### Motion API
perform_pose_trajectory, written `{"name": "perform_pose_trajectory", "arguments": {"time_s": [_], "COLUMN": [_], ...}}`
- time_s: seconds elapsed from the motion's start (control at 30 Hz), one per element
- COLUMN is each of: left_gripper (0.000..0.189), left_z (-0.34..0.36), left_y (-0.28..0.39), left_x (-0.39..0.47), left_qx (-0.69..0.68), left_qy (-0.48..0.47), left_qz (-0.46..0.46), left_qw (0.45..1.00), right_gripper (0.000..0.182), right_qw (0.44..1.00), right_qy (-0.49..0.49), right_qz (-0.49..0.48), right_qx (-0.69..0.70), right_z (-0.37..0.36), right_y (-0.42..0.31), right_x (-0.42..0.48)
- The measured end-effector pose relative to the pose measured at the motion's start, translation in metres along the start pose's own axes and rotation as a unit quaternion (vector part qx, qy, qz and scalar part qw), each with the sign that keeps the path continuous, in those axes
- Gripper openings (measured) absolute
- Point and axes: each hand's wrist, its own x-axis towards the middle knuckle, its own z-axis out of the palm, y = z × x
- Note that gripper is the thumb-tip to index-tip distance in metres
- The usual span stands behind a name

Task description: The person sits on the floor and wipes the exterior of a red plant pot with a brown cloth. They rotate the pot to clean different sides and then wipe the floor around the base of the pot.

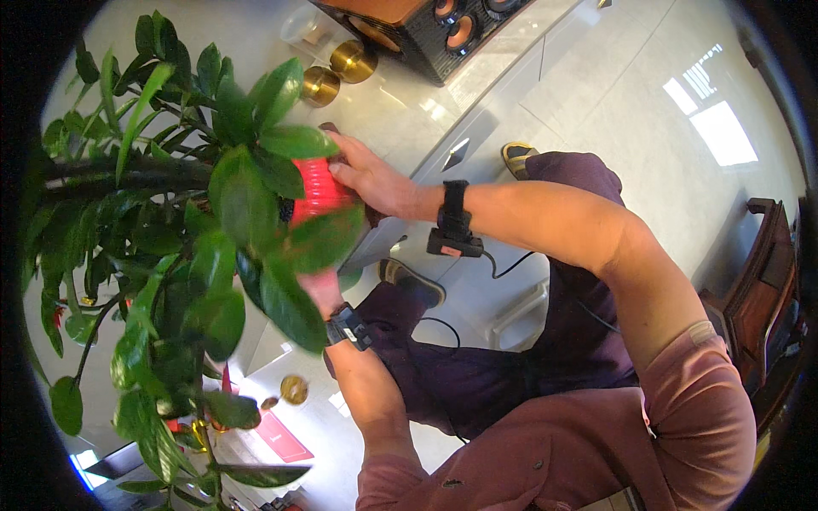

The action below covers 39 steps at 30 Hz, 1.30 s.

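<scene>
A potted plant with glossy green leaves (236,198) fills the left of the view. Its red ribbed pot (316,182) shows between the leaves. My right hand (374,179) rests on the pot's near side, thumb and fingers spread against it. Something dark brown (377,217) shows beneath that hand; I cannot tell what it is. My left hand (319,287) reaches in below the pot, its fingers hidden behind large leaves. Both wrists carry black strapped devices, the right one (454,243) trailing a cable.
A wooden-sided speaker (409,35) and two gold-coloured round objects (353,62) stand on the glossy white cabinet (409,102). A white plastic stool (521,313) is between my legs. Dark wooden furniture (757,287) stands at the right. A red card (281,434) lies lower left.
</scene>
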Motion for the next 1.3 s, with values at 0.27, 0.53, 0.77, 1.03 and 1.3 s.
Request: {"name": "perform_pose_trajectory", "arguments": {"time_s": [0.27,0.53,0.77,1.03,1.3], "left_gripper": [0.068,0.05,0.048,0.042,0.043], "left_z": [0.044,0.012,0.057,0.018,0.043], "left_y": [0.022,0.004,0.025,-0.004,0.026], "left_x": [-0.022,-0.008,-0.024,-0.024,-0.036], "left_qx": [0.101,0.167,0.075,0.319,0.233], "left_qy": [-0.04,-0.068,0.07,0.026,0.033], "left_qz": [-0.023,0.075,0.063,0.178,0.029], "left_qw": [0.994,0.981,0.993,0.93,0.972], "right_gripper": [0.075,0.083,0.056,0.057,0.03], "right_qw": [0.966,0.97,0.859,0.806,0.933], "right_qy": [0.04,0.089,0.048,0.0,0.033], "right_qz": [-0.096,-0.06,0.309,0.359,0.234], "right_qx": [-0.237,-0.217,0.405,0.471,0.272], "right_z": [0.037,0.045,0.002,-0.012,0.022], "right_y": [-0.055,-0.047,-0.079,-0.062,-0.052], "right_x": [-0.056,-0.057,-0.01,0.017,-0.049]}}
